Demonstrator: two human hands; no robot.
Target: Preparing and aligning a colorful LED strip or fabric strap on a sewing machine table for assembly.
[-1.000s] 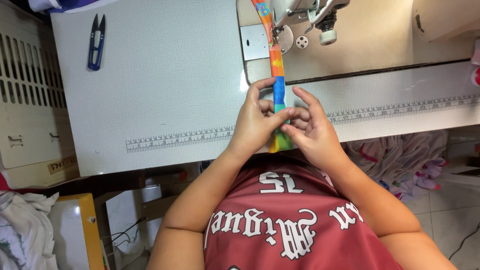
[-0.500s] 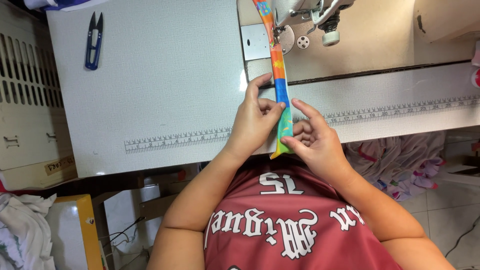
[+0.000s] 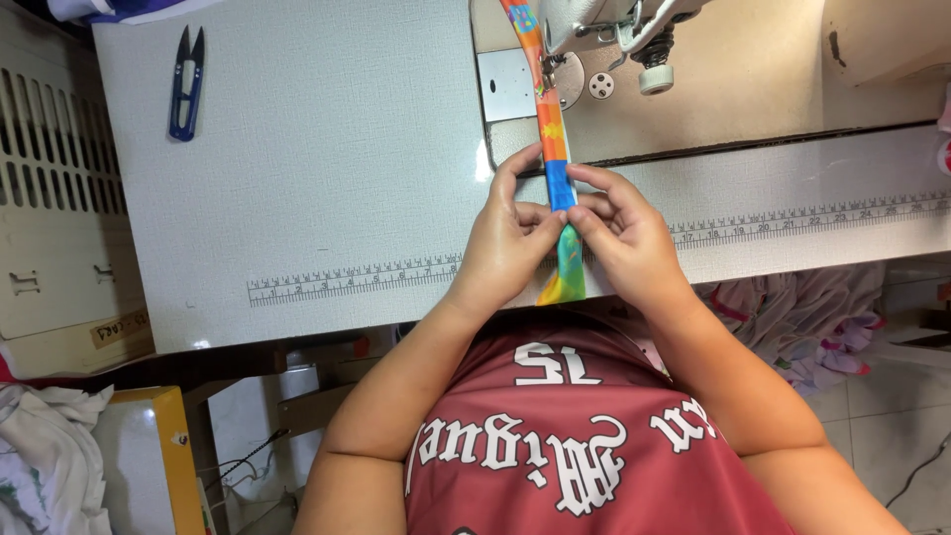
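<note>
Fabric strip (image 3: 551,119): narrow, multicoloured in orange, blue, green and yellow, lying lengthwise on the white tabletop (image 3: 317,168). Far end sits under the sewing machine head (image 3: 614,20), by the metal needle plate (image 3: 507,87); near end hangs over the tabletop's near edge.

Left hand (image 3: 505,248): fingers clamped on the strip's left edge at its blue section.

Right hand (image 3: 624,238): fingers clamped on the strip's right edge, directly opposite, the two hands touching.

Printed ruler scale (image 3: 357,279): runs along the tabletop's near edge, passing beneath both hands.

Thread snips (image 3: 185,84): blue-handled, far left on the tabletop, well apart from the hands.

Loose cloth pile (image 3: 802,317): below the tabletop, right.
</note>
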